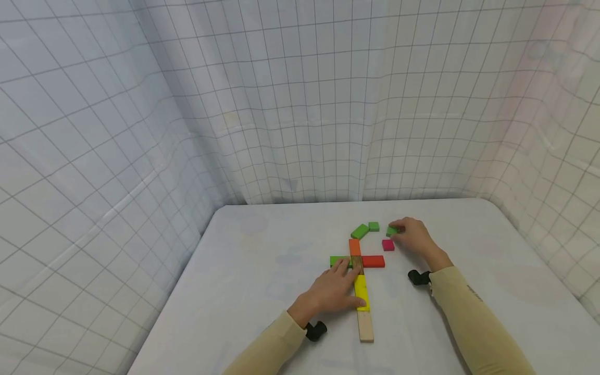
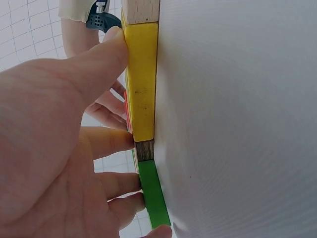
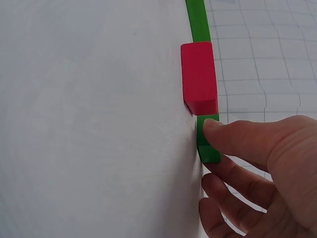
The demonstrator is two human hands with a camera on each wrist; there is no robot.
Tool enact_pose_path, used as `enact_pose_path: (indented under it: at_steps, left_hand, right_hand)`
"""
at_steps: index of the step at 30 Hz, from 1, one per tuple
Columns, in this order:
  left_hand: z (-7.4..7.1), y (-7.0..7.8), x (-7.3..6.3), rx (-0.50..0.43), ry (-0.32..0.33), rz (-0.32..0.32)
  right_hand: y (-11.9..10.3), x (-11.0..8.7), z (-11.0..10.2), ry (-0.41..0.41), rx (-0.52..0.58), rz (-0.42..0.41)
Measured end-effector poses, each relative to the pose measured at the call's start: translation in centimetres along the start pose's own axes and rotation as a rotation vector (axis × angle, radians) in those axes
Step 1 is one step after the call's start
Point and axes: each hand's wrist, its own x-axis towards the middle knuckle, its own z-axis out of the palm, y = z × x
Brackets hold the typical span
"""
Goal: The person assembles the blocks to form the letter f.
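On the white table, my left hand (image 1: pixel 330 289) lies with fingers spread over a line of wooden blocks. Its thumb touches the yellow block (image 1: pixel 362 292); its other fingers rest on the brown block (image 1: pixel 358 266) and the left green block (image 2: pixel 154 194). Farther back, my right hand (image 1: pixel 414 239) pinches a small green block (image 3: pixel 208 154) between thumb and fingers, at the table surface. Just nearer than that block sits a pinkish-red block (image 1: pixel 388 245). Left of it are another small green block (image 1: pixel 373 226) and a slanted green block (image 1: pixel 360 231).
An orange block (image 1: pixel 354 247) and a red block (image 1: pixel 373 261) adjoin the brown one. A plain wood block (image 1: pixel 365 327) ends the line at the near side. White grid-lined curtains (image 1: pixel 300 104) surround the table (image 1: pixel 248 271). Black wrist devices (image 1: pixel 316 331) project beside both wrists.
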Motion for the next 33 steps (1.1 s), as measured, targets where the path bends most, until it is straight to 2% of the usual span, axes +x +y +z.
enact_pose_path:
  at_steps: [26,33]
  left_hand:
    - [-0.2,0.0,-0.1,0.025,-0.005,0.007]
    - [-0.2,0.1,-0.1,0.017,-0.004,0.012]
  right_hand:
    - [-0.8,0.4,-0.6,-0.019,0.034,0.011]
    - [-1.0,0.9,-0.3,-0.036,0.021,0.048]
